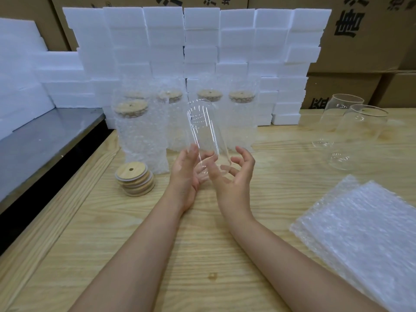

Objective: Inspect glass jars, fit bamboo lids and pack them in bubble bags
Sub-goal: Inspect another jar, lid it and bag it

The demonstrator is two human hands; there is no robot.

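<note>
Glass jar (203, 131): clear, with no lid on. It is tilted, with its round top pointing away from the person. It is up in the air over the worktop (157, 244), between the two hands.
Left grip (186, 170): this hand holds the low part of the jar. The thumb lies on the near side of the glass, and the fingers show through the glass from behind.
Right grip (236, 174): palm up, fingers bent and spread beside the bottom of the jar. Some fingertips are right at the bottom edge. I cannot tell if this hand is holding the jar or only near it.
Bamboo lids (135, 176): a small stack on the worktop, just left of the left hand. The top lid has a little hole in it.
Packed jars (144, 136): five jars with bamboo lids on, each inside a bubble bag. They stand upright behind the hands.
Bare jars (360, 136): two more clear jars with no lids, standing far off to the right.
Bubble bags (364, 228): a flat pile on the worktop, near the right arm.
Foam blocks (202, 41): white, stacked like a wall at the back.
Cardboard boxes (360, 30): brown, with dark print, behind the foam.
Grey metal surface (45, 136): beside the worktop on the left.
</note>
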